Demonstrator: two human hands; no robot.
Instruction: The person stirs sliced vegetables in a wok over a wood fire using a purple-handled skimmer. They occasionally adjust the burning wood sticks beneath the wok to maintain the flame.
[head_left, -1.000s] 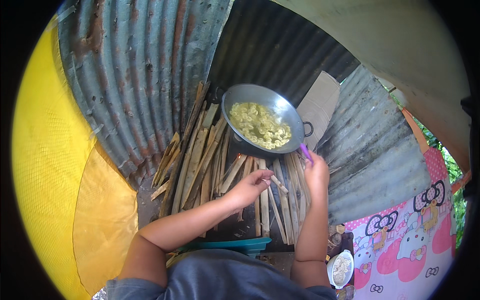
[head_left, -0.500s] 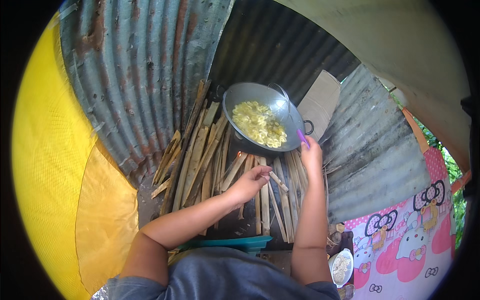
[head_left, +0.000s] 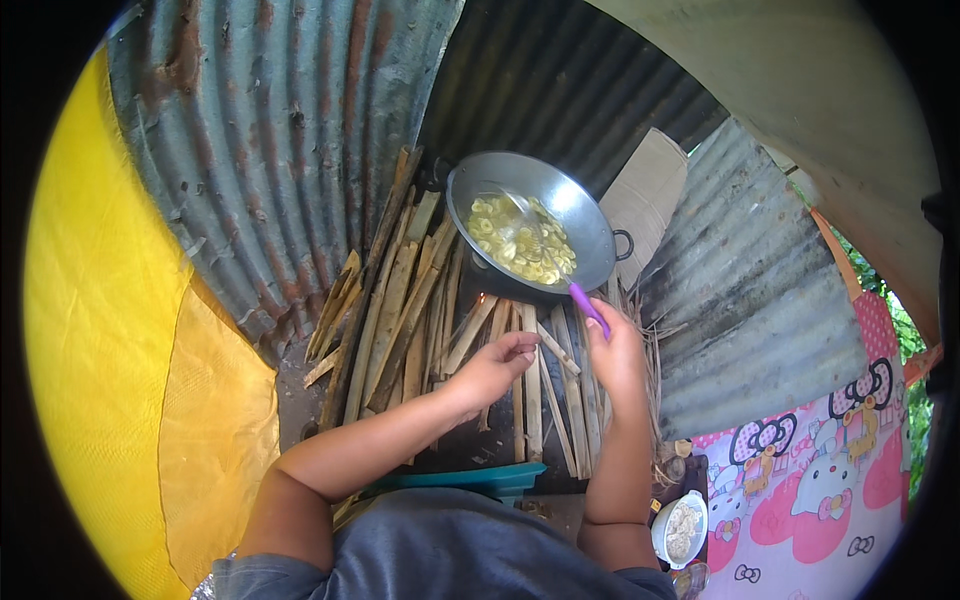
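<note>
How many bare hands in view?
2: left hand, loosely curled, over long split brown firewood; right hand gripping the purple-handled metal utensil in the round grey metal wok. No others visible.

left: rust-streaked grey corrugated metal wall (head_left: 250, 150) | beside it: bright yellow cloth (head_left: 90, 300) | back: dark corrugated metal sheet (head_left: 560, 90) | above us: pale beige covering (head_left: 800, 80) | right: pink-and-white patterned cloth (head_left: 820, 505), daylit green foliage (head_left: 906, 345)

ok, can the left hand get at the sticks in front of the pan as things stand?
Likely yes: the left hand appears just over the sticks, with nothing visibly blocking it. The right hand is off to the side, on the purple handle.
</note>
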